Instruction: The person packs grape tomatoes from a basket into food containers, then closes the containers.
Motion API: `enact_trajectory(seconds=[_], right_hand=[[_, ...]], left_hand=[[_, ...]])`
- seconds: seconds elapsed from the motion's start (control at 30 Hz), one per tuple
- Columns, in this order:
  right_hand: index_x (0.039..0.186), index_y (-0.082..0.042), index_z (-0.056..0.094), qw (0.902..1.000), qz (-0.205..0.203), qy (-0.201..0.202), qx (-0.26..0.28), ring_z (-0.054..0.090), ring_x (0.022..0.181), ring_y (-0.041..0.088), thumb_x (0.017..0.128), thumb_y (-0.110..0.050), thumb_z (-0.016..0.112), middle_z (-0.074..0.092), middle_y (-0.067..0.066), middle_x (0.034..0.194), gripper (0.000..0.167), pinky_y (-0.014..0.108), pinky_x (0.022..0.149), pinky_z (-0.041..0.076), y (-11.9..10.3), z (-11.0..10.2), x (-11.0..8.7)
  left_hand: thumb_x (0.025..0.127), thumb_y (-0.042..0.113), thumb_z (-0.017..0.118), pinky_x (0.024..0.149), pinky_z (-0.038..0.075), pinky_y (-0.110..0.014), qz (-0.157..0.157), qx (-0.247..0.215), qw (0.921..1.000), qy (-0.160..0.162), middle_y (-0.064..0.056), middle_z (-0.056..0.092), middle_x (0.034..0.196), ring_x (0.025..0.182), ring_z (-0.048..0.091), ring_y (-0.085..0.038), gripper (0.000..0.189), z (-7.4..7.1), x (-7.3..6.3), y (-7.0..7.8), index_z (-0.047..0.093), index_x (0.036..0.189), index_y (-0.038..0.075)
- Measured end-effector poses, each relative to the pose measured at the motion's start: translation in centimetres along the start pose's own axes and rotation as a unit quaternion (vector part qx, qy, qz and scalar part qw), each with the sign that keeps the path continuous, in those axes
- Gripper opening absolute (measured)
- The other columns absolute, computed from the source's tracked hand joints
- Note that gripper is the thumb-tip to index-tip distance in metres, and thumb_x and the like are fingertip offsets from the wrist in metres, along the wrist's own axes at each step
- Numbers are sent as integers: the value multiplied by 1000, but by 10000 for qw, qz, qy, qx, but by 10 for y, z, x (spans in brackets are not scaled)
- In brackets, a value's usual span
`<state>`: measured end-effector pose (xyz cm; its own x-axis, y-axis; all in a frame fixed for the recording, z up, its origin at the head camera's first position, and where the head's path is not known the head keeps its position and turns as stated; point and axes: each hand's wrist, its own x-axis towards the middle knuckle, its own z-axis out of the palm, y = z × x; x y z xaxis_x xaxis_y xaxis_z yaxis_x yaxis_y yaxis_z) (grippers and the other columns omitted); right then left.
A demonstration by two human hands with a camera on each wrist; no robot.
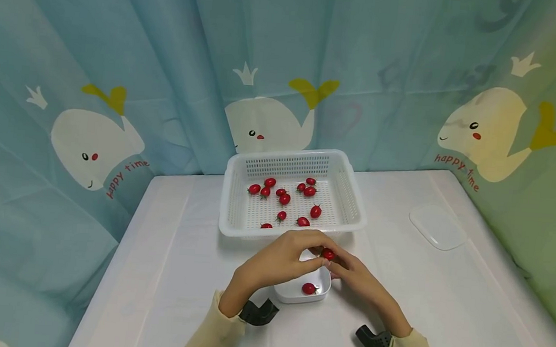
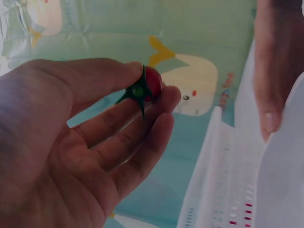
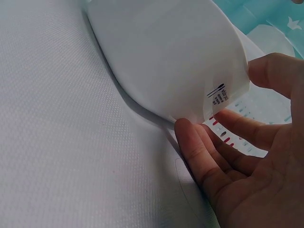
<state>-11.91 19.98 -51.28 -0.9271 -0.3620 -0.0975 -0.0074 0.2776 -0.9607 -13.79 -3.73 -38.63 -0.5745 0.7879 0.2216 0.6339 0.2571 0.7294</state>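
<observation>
My left hand (image 1: 279, 257) pinches a cherry tomato (image 2: 153, 84) between thumb and forefinger, its green calyx facing the palm. That tomato is above a small white container (image 1: 300, 299) in front of the basket. Inside the container lies another cherry tomato (image 1: 308, 288). On the container's right side, my right hand (image 1: 360, 278) holds the wall, thumb at the rim and fingertips low on the outside. A printed label (image 3: 219, 97) shows there in the right wrist view.
Behind the hands stands a white perforated basket (image 1: 290, 233) with several cherry tomatoes (image 1: 284, 199) spread over its bottom. A clear lid (image 1: 438, 227) lies to the right on the white-covered table (image 1: 168, 284). A blue curtain (image 1: 183, 81) hangs behind the table.
</observation>
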Motion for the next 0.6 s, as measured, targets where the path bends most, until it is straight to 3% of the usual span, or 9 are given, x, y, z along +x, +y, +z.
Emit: enact_trajectory(seconds=[0.17, 0.4, 0.6], right_hand=[[139, 3, 54, 9997, -224, -42, -14, 60, 109, -1, 107, -18, 53, 60, 25, 135, 38, 23, 90, 56, 3, -1, 0], [143, 5, 51, 9991, -349, -216, 130, 63, 111, -2, 108, -19, 53, 60, 28, 137, 43, 23, 91, 57, 4, -2, 1], [143, 5, 52, 9993, -309, -167, 159, 64, 110, -1, 108, -19, 54, 59, 29, 139, 42, 23, 91, 57, 3, -1, 0]], left_hand=[[101, 16, 69, 100, 52, -18, -57, -35, 9993, -362, 6, 71, 121, 108, 63, -2, 24, 3, -4, -7, 71, 125, 15], [98, 13, 73, 100, 55, -21, -213, -438, 9939, -989, 4, 74, 115, 103, 65, 3, 25, 8, -4, -25, 71, 123, 12], [95, 11, 77, 91, 58, -21, -522, -739, 9867, -1350, 5, 74, 107, 92, 67, 5, 19, 12, -4, -41, 74, 113, 14]])
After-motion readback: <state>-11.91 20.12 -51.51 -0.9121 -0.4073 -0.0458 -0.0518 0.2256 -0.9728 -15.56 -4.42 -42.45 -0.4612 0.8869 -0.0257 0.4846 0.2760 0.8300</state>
